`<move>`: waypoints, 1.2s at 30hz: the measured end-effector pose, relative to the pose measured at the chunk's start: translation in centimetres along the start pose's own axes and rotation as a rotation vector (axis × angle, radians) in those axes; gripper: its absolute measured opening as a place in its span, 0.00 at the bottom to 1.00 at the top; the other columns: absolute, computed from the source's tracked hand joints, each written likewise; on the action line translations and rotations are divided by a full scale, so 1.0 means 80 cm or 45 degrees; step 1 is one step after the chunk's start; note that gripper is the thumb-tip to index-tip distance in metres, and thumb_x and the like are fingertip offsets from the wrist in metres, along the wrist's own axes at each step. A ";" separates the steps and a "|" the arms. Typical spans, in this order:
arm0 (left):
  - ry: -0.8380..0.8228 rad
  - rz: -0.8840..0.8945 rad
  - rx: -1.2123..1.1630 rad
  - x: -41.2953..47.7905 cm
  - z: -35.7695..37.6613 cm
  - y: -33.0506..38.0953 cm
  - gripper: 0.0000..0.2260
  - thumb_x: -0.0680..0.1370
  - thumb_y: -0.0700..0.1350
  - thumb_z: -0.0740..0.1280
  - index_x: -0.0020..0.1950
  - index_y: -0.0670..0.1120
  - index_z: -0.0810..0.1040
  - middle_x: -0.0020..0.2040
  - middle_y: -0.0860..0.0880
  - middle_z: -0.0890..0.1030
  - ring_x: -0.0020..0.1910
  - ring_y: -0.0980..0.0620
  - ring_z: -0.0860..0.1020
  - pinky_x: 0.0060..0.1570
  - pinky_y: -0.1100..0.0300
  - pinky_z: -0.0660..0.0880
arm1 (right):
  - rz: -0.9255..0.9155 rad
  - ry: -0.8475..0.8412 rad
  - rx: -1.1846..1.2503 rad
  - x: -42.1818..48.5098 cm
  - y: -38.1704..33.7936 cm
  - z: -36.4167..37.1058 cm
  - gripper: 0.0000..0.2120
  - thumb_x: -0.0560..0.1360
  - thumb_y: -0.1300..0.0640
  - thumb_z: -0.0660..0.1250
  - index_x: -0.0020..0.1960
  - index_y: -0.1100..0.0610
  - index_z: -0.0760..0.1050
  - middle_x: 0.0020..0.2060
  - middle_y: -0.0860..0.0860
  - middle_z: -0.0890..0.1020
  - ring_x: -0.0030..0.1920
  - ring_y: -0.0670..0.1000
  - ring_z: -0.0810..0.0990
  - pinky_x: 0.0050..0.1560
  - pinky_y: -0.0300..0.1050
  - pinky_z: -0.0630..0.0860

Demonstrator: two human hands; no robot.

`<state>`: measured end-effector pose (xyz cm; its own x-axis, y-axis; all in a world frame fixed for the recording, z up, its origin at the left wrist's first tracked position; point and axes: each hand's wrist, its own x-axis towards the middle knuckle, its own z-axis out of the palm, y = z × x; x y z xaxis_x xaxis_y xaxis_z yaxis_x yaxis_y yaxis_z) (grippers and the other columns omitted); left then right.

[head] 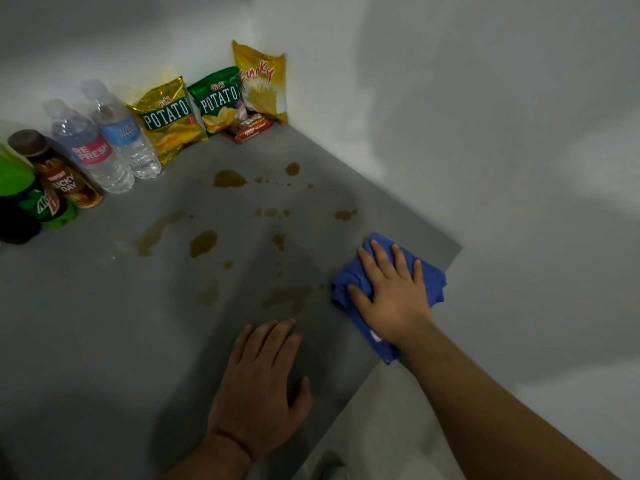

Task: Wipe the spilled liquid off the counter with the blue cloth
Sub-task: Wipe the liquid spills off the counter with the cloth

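Now the grey counter [86,323] fills most of the view. The spilled liquid [203,242] lies over its middle as many brown puddles and drops, and as far as I can judge none is wiped yet. At 10 to 12 o'clock, along the wall, stands a row of bottles [104,150] and snack bags [214,98]. The left hand [259,386] rests flat at 6 o'clock, fingers straight, holding nothing. The right hand [391,299] presses with straight, spread fingers on the blue cloth [434,280], which lies bunched at 3 o'clock, near the counter edge and just beside the nearest stain. I think the wiping is only beginning. The next move calls for sliding the cloth toward 9 o'clock under steady pressure, through the puddles.
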<state>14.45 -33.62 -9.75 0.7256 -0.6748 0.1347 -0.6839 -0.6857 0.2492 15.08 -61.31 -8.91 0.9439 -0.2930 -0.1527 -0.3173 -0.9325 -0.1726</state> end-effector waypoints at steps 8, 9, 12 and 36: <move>-0.040 -0.033 0.011 -0.001 -0.005 0.000 0.26 0.74 0.57 0.67 0.69 0.45 0.77 0.73 0.45 0.75 0.71 0.41 0.74 0.73 0.38 0.69 | -0.374 -0.037 -0.003 -0.045 0.000 0.010 0.35 0.82 0.31 0.46 0.84 0.45 0.50 0.84 0.44 0.49 0.84 0.53 0.42 0.82 0.63 0.44; -0.032 -0.033 0.006 -0.001 -0.005 0.001 0.26 0.74 0.56 0.68 0.69 0.45 0.78 0.73 0.45 0.75 0.71 0.41 0.74 0.73 0.38 0.69 | -0.407 -0.031 -0.010 -0.050 0.013 0.008 0.34 0.82 0.32 0.47 0.84 0.44 0.52 0.84 0.43 0.51 0.84 0.53 0.45 0.82 0.64 0.47; -0.022 -0.033 -0.003 0.000 -0.009 0.003 0.26 0.74 0.55 0.69 0.69 0.44 0.78 0.73 0.45 0.76 0.71 0.40 0.74 0.73 0.38 0.68 | -0.352 -0.022 -0.026 -0.039 0.049 -0.003 0.35 0.80 0.30 0.49 0.84 0.44 0.54 0.83 0.44 0.54 0.84 0.54 0.50 0.81 0.64 0.48; -0.096 -0.070 0.038 0.003 -0.010 0.004 0.26 0.75 0.57 0.67 0.69 0.46 0.77 0.72 0.47 0.75 0.70 0.42 0.72 0.74 0.40 0.66 | -0.002 -0.025 -0.061 0.074 0.021 -0.015 0.38 0.80 0.29 0.43 0.85 0.48 0.45 0.85 0.50 0.45 0.83 0.59 0.42 0.81 0.67 0.41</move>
<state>14.46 -33.78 -8.87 0.7550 -0.6539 0.0490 -0.6461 -0.7292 0.2254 20.23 -64.88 -8.96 0.9423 -0.2874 -0.1714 -0.3103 -0.9423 -0.1260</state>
